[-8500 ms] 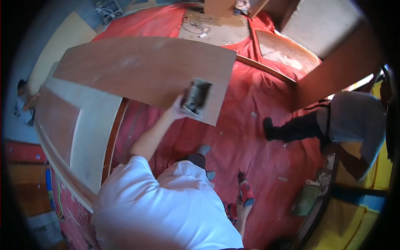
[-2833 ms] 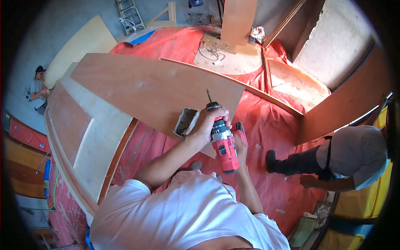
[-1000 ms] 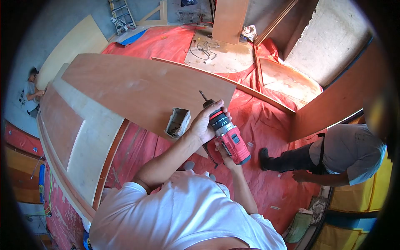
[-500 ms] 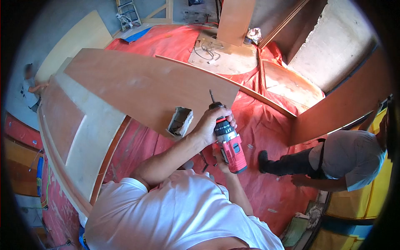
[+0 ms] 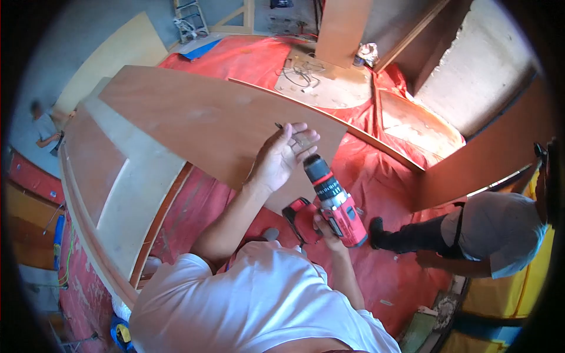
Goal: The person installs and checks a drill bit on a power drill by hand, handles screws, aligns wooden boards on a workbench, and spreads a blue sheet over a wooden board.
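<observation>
A moment ago the slim dark metal bit (image 5: pixel 279 125) stood out of the black chuck (image 5: pixel 313 167) and my left hand (image 5: pixel 271 166) was wrapped round that end; now the chuck's nose shows no bit. My left hand has come off it, and what looks like the bit pokes past my thumb, pinched against the forefinger, the other fingers loosely spread. As I judge it, the tool can't drive or bore while it is like this.

My right hand (image 5: pixel 331 235) is closed round the grip of the red-and-black cordless drill (image 5: pixel 340 212), which I hold tilted in front of my chest, over the red plastic sheeting (image 5: pixel 406 176), its chuck just beside my left fingers. The pale open box that showed on the long reddish-brown plywood board (image 5: pixel 200 117) is out of sight, probably behind my left hand and forearm.

Counting up: one drill, one bit that I can make out, one long board beneath my left hand, one metal ladder (image 5: pixel 191 22) at the wall, and two other people, one bending at my right (image 5: pixel 500 226), one far off at my left (image 5: pixel 45 130).
</observation>
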